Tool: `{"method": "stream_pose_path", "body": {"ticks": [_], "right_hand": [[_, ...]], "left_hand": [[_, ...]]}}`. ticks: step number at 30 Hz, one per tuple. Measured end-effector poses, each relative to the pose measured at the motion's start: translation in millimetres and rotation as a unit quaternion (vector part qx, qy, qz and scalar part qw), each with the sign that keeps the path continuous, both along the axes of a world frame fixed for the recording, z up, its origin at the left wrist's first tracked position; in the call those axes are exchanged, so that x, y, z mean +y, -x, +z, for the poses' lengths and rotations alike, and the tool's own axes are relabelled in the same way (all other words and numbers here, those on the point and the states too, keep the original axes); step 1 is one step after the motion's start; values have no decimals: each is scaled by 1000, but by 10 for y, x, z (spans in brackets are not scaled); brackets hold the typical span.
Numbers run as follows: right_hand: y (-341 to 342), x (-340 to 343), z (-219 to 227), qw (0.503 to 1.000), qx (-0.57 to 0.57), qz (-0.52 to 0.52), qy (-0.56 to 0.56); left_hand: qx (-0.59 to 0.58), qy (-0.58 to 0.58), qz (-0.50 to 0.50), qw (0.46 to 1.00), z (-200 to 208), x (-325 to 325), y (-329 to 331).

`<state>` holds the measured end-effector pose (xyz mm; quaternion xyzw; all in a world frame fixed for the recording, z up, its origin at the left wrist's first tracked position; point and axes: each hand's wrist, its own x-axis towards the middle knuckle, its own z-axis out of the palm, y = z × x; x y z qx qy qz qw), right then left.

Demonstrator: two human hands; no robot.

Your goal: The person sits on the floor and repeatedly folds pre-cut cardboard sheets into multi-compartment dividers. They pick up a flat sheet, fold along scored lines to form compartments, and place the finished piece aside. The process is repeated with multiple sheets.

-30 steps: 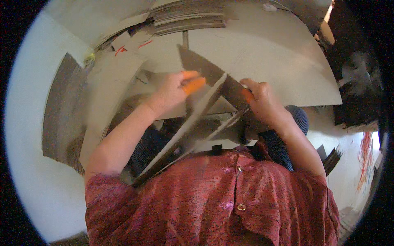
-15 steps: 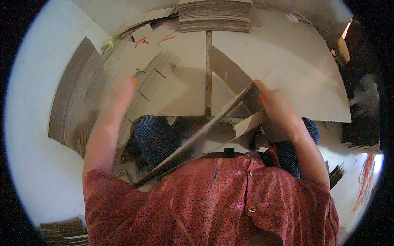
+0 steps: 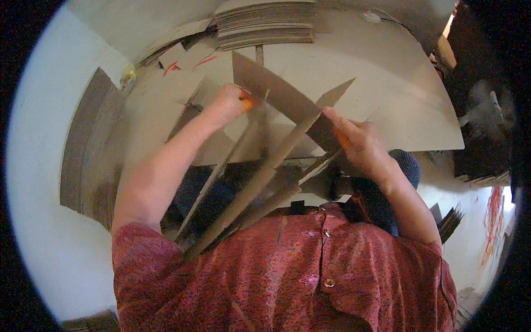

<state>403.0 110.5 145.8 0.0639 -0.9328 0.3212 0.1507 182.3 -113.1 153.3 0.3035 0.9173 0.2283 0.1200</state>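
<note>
My right hand (image 3: 362, 141) is closed round several brown cardboard strips (image 3: 287, 145), which slant down to my lap. A wider cardboard panel (image 3: 279, 91) crosses them and stands out over the board ahead. My left hand (image 3: 224, 105) is pinched shut beside that panel, on what looks like the upper part of another cardboard strip (image 3: 224, 166), blurred by motion. Orange coverings show on fingers of both hands. Just left of my left hand, more cardboard pieces with dark slots (image 3: 188, 108) lean on the board, partly hidden by my forearm.
A pale work board (image 3: 398, 105) spans the space ahead. On it at the back stands a cardboard stack (image 3: 265, 25), with red strands (image 3: 171, 67) to its left. A tall cardboard stack (image 3: 91, 149) lies at left. Red strings (image 3: 494, 221) hang at right.
My left hand has moved right from the slotted pieces at left to beside the crossing panel, with a strip slanting below it. The panel now reaches further left. The view has shifted slightly.
</note>
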Motion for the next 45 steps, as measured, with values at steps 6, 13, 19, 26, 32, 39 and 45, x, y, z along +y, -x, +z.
{"method": "stream_pose_path", "body": {"ticks": [6, 13, 19, 26, 32, 39, 45], "right_hand": [[2, 217, -107, 999, -39, -9, 3], [323, 1044, -15, 985, -41, -155, -66], [382, 1921, -92, 972, -5, -190, -136], [1165, 1874, 315, 931, 150, -182, -277], [2288, 1013, 417, 983, -147, -83, 72], [3069, 1260, -325, 970, -239, -40, -3], [3127, 1068, -372, 881, -230, -237, 338]], "left_hand": [[-15, -64, -24, 998, 371, 493, -344], [32, -131, -20, 991, 47, 692, 558], [103, -104, 96, 985, -561, 640, 1728], [-6, -169, 249, 954, -951, 593, 2636], [7, -342, 331, 879, -1223, 871, 3086], [40, -282, 366, 886, -1185, 1116, 3118], [-2, -429, 356, 830, -1239, 1168, 1775]]}}
